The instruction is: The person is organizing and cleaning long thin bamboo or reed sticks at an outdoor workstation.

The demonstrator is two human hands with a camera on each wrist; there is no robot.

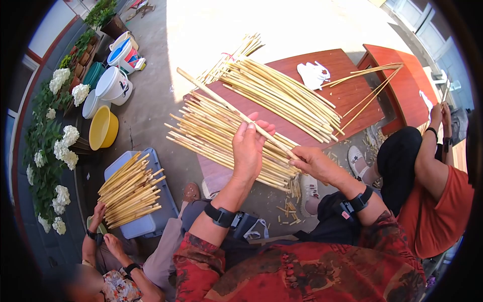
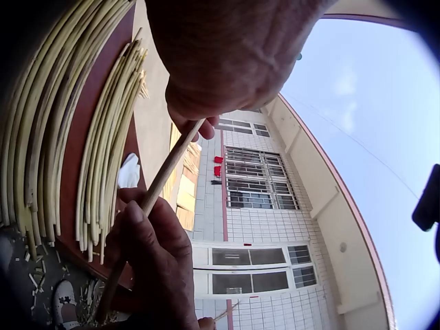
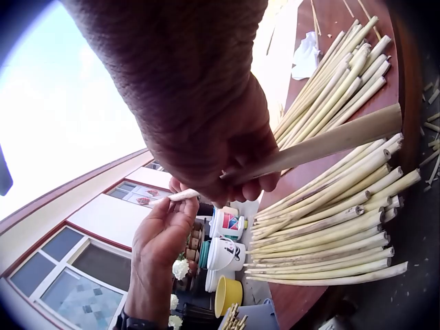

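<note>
My left hand point(image 1: 248, 151) is turned palm up under a long pale cane stick point(image 1: 216, 97), with the thumb on one side and the fingers on the other. Near the stick's lower end, my right hand point(image 1: 317, 163) pinches it between thumb and fingers. The stick slants over a layer of similar sticks point(image 1: 211, 133) on the reddish-brown table point(image 1: 347, 75). In the left wrist view the right hand point(image 2: 158, 247) grips the stick, whose end continues below it. The right wrist view has the left hand point(image 3: 161, 237) holding the far part.
A second bundle of sticks point(image 1: 282, 95) and a white glove point(image 1: 313, 75) lie on the table. At left, cut sticks fill a grey-blue tub point(image 1: 171, 194) beside a seated person. Another person sits at right. Buckets point(image 1: 113, 85) and a yellow basin point(image 1: 104, 128) stand by flowers.
</note>
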